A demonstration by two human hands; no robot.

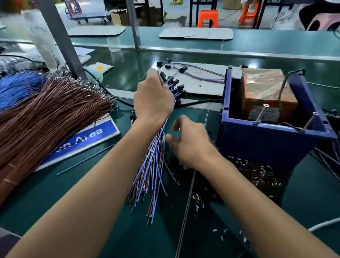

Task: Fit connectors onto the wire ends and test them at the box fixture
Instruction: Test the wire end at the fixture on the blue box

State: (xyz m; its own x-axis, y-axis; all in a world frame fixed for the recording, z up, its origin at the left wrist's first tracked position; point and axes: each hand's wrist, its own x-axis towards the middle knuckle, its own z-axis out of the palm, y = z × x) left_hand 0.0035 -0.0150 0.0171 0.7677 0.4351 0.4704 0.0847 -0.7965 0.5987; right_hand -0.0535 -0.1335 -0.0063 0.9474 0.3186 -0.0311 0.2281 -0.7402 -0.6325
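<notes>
Wire bundle (153,165): gripped in left hand (153,96), black connectors (174,83) above grip, loose ends below
Right hand (186,144): blurred, fingers apart, empty, beside bundle
Box fixture (273,130): right of grip

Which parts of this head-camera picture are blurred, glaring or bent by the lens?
Head view: the right hand is motion-blurred, the left hand sharper; lamp glare streaks the green bench; the wide lens tilts the grey post; the far room is smeared.

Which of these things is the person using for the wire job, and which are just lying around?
For the job: wire bundle in the left hand, right hand, blue box fixture, loose connectors.

Just lying around: cardboard sheets, orange stools, blue sign.
</notes>
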